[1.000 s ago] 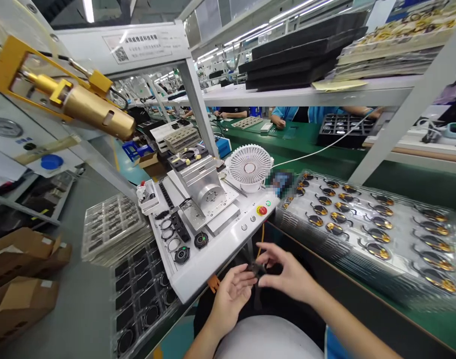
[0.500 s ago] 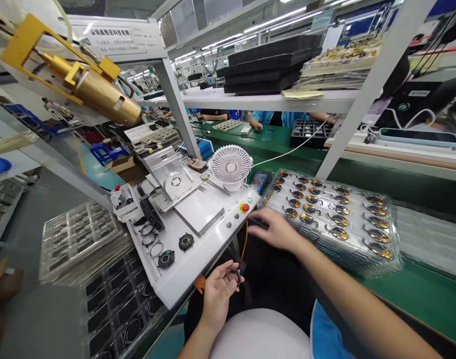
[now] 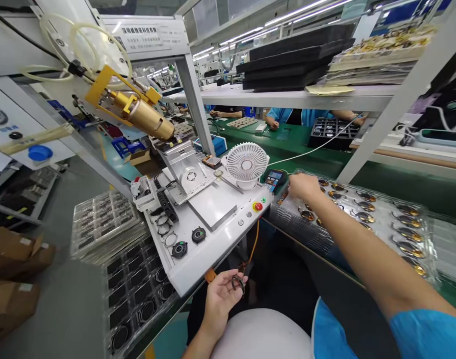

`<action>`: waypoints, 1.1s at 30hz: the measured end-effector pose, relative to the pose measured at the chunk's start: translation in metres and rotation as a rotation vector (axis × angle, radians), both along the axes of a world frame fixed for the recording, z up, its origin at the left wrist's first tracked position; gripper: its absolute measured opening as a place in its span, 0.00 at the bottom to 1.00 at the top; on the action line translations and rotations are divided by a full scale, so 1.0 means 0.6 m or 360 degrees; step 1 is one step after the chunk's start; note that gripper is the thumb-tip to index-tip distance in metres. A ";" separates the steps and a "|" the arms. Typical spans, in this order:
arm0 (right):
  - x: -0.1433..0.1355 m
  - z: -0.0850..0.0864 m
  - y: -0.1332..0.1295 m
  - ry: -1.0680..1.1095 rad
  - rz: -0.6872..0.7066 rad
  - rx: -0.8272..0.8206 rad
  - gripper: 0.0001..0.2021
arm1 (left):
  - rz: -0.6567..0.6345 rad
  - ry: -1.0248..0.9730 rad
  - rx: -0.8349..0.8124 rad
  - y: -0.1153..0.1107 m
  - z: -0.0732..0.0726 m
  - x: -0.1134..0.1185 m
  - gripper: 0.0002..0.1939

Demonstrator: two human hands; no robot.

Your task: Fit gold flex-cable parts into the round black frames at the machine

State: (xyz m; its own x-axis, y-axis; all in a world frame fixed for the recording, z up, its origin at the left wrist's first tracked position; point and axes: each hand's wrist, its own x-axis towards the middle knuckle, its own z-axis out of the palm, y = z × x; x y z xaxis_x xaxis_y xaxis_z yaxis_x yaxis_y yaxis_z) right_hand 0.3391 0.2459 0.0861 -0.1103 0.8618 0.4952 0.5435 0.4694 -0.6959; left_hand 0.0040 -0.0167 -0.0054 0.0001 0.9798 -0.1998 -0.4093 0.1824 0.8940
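My left hand (image 3: 221,298) holds a dark round watch-case ring (image 3: 238,285) between thumb and fingers, low in front of my body. Over the near left corner of a clear plastic tray (image 3: 347,230), my right hand (image 3: 305,187) reaches down with its fingers curled together. Its fingertips, and whatever they may hold, are hidden. Rows of round dark parts with shiny orange faces and short tails, such as this one (image 3: 364,216), lie in the tray. On the white machine bench sit two black watch backs (image 3: 179,250) and several thin rings (image 3: 171,240).
A white fan (image 3: 247,163), a red button (image 3: 258,206) and a metal fixture (image 3: 190,175) are on the bench, with a gold cylinder head (image 3: 149,118) above. Left stand trays of black parts (image 3: 128,301). A shelf post (image 3: 396,94) rises behind the right-hand tray.
My right hand has moved from beside the bench's front corner onto the tray of orange-faced parts. My left hand still holds the ring. The view has shifted left.
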 end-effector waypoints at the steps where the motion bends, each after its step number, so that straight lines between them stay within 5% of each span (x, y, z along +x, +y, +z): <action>1: 0.001 0.004 -0.009 -0.0013 -0.0037 -0.0054 0.10 | -0.0035 -0.0013 -0.0004 -0.001 -0.004 -0.005 0.22; 5: -0.028 0.010 -0.097 0.0015 -0.0037 -0.0292 0.08 | -0.0189 -0.0097 -0.0015 0.009 -0.005 -0.012 0.24; 11: -0.146 -0.012 -0.278 0.0468 0.0377 -0.0458 0.08 | -0.0632 -0.0275 0.0083 0.054 0.057 0.011 0.38; 16: -0.187 -0.031 -0.333 0.0291 0.0483 -0.0279 0.09 | -0.0932 -0.0333 0.0021 0.073 0.079 0.007 0.43; 21: -0.204 -0.029 -0.303 0.0192 0.0571 -0.0306 0.09 | -0.0645 -0.0333 -0.0028 0.063 0.059 -0.008 0.42; 27: -0.268 -0.015 -0.155 0.0655 0.0168 -0.0906 0.11 | -0.0431 -0.0269 0.0021 0.042 0.046 -0.020 0.41; 33: -0.307 -0.022 -0.062 0.0700 -0.0071 -0.1028 0.11 | -0.0370 -0.0178 0.0108 0.010 0.035 -0.043 0.44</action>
State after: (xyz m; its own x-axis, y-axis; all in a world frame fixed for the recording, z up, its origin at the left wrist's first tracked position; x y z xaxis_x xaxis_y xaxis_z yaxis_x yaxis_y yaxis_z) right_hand 0.1548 0.2089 0.0731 0.0215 0.9930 -0.1158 0.1634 -0.1177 -0.9795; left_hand -0.0219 -0.0106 0.0158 0.2449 0.9621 -0.1198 -0.4602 0.2241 0.8590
